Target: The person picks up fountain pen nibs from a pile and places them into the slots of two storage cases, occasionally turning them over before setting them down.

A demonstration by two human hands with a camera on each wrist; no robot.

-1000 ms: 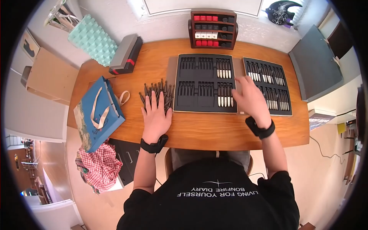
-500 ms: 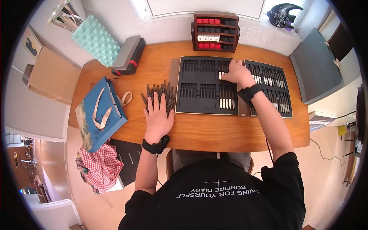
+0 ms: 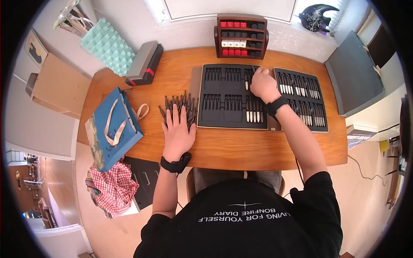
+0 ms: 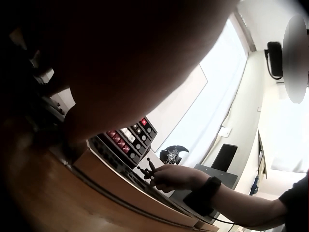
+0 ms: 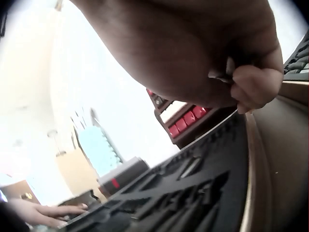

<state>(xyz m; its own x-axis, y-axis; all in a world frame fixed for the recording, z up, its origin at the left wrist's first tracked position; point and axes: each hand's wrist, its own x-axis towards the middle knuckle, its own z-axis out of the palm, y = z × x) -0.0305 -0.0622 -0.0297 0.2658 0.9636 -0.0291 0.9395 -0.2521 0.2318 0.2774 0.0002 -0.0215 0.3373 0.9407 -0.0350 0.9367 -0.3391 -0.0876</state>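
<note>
My left hand (image 3: pixel 178 136) lies with straight fingers over a loose pile of dark knob-ended pieces (image 3: pixel 185 99) with slim handles. To its right is a black foam tray (image 3: pixel 211 118) with slotted sections. My right hand (image 3: pixel 264 85) is over its upper right section, fingers curled round several dark silver-tipped pieces (image 5: pixel 222 76); the right wrist view shows their silver ends by the fingers. In the left wrist view, knobbed ends (image 4: pixel 150 164) stick out of that hand. One silver-tipped piece (image 3: pixel 246 85) shows in the upper right section, and a row (image 3: pixel 254 116) lies in the section below.
A second black tray (image 3: pixel 319 90) with silver-tipped pieces lies at the right. Behind is a wooden rack (image 3: pixel 218 38) of red, black and white blocks. At the left are a blue gift bag (image 3: pixel 101 137), a long grey-black box (image 3: pixel 146 64) and a turquoise studded vase (image 3: pixel 107 45).
My right hand has moved from the tray's right edge up to its upper right section and curled round pieces there; fewer silver tips show in that section. My left hand stays put.
</note>
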